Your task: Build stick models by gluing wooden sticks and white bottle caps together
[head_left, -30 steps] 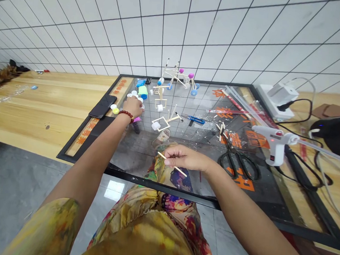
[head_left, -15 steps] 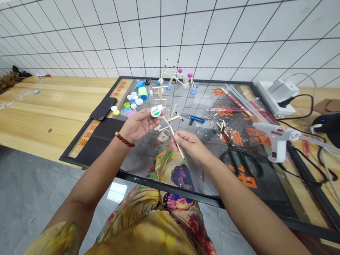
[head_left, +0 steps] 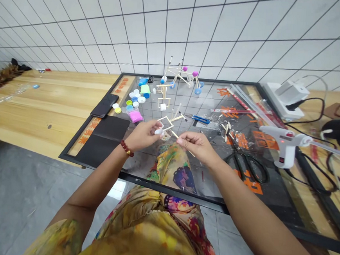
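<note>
My left hand pinches a white bottle cap between thumb and fingers. Between thumb and forefinger, my right hand holds one stick of a small wooden stick frame. The frame's square end reaches over to the cap; whether the two touch I cannot tell. Beyond my hands stands a small stick piece with a white cap on it. Farther back, near the wall, is a larger stick model with pink balls on top and blue discs below.
Colored caps and a pink packet lie left, beside a phone. To the right are a blue utility knife, black scissors, stick scraps, a white glue gun with its cord, and a power strip.
My left hand has turned over and moved down with the cap toward the stick frame. The frame in my right hand has tilted, and the view has shifted slightly.
</note>
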`<state>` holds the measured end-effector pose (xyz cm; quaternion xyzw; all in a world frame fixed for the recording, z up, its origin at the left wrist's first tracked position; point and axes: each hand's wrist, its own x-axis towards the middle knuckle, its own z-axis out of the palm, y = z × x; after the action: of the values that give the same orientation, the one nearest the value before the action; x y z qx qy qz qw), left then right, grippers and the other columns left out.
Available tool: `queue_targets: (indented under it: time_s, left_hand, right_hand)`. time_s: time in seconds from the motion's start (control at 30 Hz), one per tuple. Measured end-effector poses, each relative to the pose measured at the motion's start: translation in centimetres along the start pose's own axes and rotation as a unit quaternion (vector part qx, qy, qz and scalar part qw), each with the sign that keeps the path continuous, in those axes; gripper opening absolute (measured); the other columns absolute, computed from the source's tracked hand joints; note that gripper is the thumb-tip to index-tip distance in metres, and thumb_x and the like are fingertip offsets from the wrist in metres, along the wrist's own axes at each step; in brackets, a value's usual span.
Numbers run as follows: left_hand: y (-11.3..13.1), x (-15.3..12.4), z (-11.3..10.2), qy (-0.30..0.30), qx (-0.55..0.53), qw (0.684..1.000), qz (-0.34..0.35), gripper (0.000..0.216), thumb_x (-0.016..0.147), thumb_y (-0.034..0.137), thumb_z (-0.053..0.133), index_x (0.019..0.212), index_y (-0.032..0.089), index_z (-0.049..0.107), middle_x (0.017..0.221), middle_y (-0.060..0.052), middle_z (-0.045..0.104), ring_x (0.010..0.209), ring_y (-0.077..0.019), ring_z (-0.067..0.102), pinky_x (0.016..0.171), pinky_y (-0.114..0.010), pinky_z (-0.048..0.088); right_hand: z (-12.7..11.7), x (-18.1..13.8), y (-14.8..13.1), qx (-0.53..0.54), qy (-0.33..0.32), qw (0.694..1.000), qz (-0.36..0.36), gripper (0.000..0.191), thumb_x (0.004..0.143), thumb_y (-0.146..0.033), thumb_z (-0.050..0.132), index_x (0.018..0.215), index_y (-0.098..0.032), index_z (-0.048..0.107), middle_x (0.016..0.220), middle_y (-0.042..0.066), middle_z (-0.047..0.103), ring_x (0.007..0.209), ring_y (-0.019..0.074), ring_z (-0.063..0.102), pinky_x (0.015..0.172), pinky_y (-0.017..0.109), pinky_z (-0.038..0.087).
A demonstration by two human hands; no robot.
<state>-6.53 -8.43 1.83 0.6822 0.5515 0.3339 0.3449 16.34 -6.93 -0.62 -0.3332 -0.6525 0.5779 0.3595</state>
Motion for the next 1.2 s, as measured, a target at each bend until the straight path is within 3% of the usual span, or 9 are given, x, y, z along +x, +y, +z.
queue_targets:
  time_s: [0.1,0.27,0.4,0.5,0.67,0.8,0.9,1.0,1.2]
  left_hand:
    - [-0.4,-0.3,-2.3,0.004,0.214,0.976,0.033,0.031,0.072,0.031,0.073,0.102,0.024,0.073,0.086,-0.005,0.074,0.079,-0.0232,0.066,0.076,-0.036,0.051]
    - [-2.3,5.1,-7.8,0.187,0.258,0.947,-0.043,0.039,0.077,0.035,0.072,0.112,0.016,0.072,0.1,-0.008,0.075,0.086,-0.0217,0.067,0.084,-0.035,0.052]
    - [-4.2,10.6,-10.2,0.231,0.256,0.932,-0.111,0.038,0.082,0.037,0.071,0.11,0.012,0.071,0.096,-0.009,0.074,0.092,-0.022,0.067,0.086,-0.035,0.051]
    - [-4.9,12.2,-10.3,0.21,0.302,0.921,-0.127,0.043,0.081,0.041,0.074,0.112,0.012,0.069,0.097,-0.008,0.074,0.101,-0.0241,0.066,0.094,-0.04,0.05]
    - [-5.6,12.1,-9.9,0.175,0.353,0.909,-0.134,0.062,0.063,0.042,0.089,0.112,0.011,0.066,0.099,-0.01,0.072,0.11,-0.0321,0.063,0.097,-0.049,0.047]
    - [-6.4,12.1,-9.3,0.151,0.351,0.913,-0.146,0.043,0.066,0.035,0.087,0.099,0.015,0.068,0.097,-0.008,0.072,0.115,-0.0329,0.062,0.098,-0.045,0.046]
    - [-6.6,12.0,-8.9,0.15,0.341,0.918,-0.139,0.038,0.071,0.025,0.08,0.104,0.014,0.068,0.1,-0.009,0.072,0.114,-0.0323,0.063,0.098,-0.044,0.046]
    - [-6.0,11.5,-8.8,0.152,0.342,0.917,-0.136,0.045,0.071,0.019,0.077,0.114,0.014,0.066,0.103,-0.011,0.072,0.111,-0.0321,0.063,0.096,-0.045,0.046]
    - [-4.0,10.0,-9.0,0.154,0.389,0.899,-0.128,0.053,0.074,0.026,0.071,0.124,0.008,0.062,0.115,-0.015,0.071,0.111,-0.0322,0.061,0.094,-0.041,0.044]
  right_hand:
    - [0.4,0.1,0.6,-0.028,-0.024,0.999,0.018,0.047,0.075,-0.063,0.072,0.069,-0.017,0.064,0.055,-0.004,0.045,0.052,0.0088,0.038,0.051,0.025,0.028]
    - [0.9,0.3,1.4,-0.067,-0.034,0.997,0.013,0.042,0.079,-0.058,0.07,0.07,-0.017,0.065,0.057,-0.004,0.045,0.055,0.0091,0.036,0.053,0.025,0.028]
    - [0.7,0.5,1.6,-0.065,-0.025,0.997,0.014,0.041,0.078,-0.058,0.071,0.07,-0.018,0.064,0.056,-0.004,0.045,0.054,0.0092,0.037,0.052,0.025,0.028]
    - [0.5,0.7,1.6,-0.049,-0.022,0.998,0.019,0.041,0.079,-0.058,0.07,0.071,-0.018,0.063,0.056,-0.004,0.047,0.053,0.0094,0.038,0.052,0.025,0.029]
    - [0.4,0.8,1.7,-0.043,-0.02,0.999,0.027,0.042,0.079,-0.059,0.07,0.072,-0.019,0.064,0.055,-0.004,0.047,0.051,0.0096,0.039,0.051,0.026,0.03]
    - [0.4,0.8,1.7,-0.048,-0.016,0.998,0.029,0.042,0.078,-0.059,0.07,0.071,-0.019,0.063,0.055,-0.004,0.046,0.051,0.0093,0.038,0.052,0.026,0.029]
    - [0.5,0.8,1.6,-0.053,-0.015,0.998,0.024,0.043,0.078,-0.06,0.069,0.07,-0.018,0.063,0.055,-0.004,0.047,0.051,0.0092,0.038,0.052,0.026,0.028]
    - [0.5,0.9,1.5,-0.055,-0.018,0.998,0.021,0.044,0.078,-0.06,0.069,0.071,-0.017,0.063,0.055,-0.004,0.048,0.051,0.0088,0.039,0.052,0.025,0.028]
    - [0.6,1.0,1.7,-0.063,-0.022,0.998,0.017,0.048,0.075,-0.065,0.069,0.072,-0.017,0.064,0.055,-0.004,0.049,0.052,0.0087,0.04,0.052,0.024,0.03]
